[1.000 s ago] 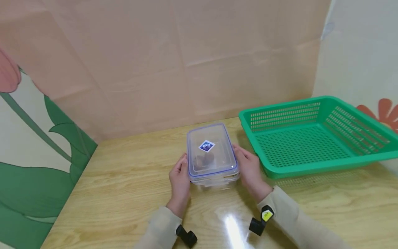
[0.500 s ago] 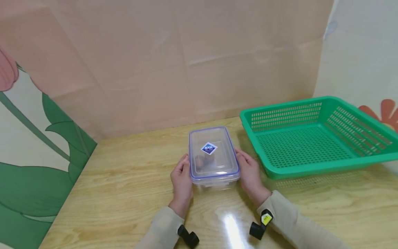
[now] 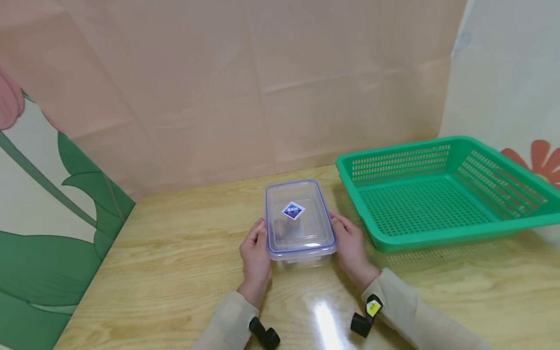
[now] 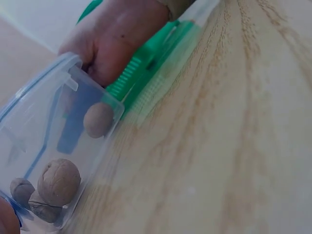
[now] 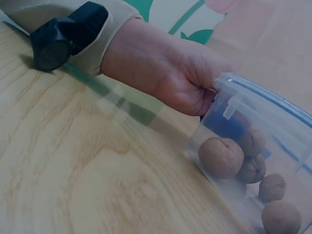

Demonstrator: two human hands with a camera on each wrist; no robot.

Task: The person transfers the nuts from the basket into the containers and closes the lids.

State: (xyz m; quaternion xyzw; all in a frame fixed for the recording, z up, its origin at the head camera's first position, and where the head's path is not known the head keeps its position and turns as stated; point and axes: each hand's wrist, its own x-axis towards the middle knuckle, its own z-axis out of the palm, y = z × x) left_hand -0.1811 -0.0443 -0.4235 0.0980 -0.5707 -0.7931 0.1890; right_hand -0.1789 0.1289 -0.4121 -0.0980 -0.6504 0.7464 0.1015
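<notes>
A clear plastic food container [image 3: 302, 236] with a blue-lined lid and a diamond-shaped label sits in front of me on the wooden table. My left hand [image 3: 255, 255] holds its left side and my right hand [image 3: 352, 245] its right side, thumbs toward me. The lid [image 3: 280, 192] lies over the box. Through the walls, the wrist views show several walnuts, one large walnut [image 4: 59, 182] near the left end and another [image 5: 221, 157] by a lower corner. The far fingers of both hands are hidden behind the sides.
A green plastic basket [image 3: 374, 226] with slotted walls stands close on the right, near my right hand. Behind the table [image 3: 175, 272] hangs a plain pinkish sheet [image 3: 197, 97]. Painted leaves [image 3: 39, 272] cover the wall at left.
The lid's far edge has come down and slightly toward me, and the gap under its near edge looks smaller. Both hands stay at the container's sides, shifted very little.
</notes>
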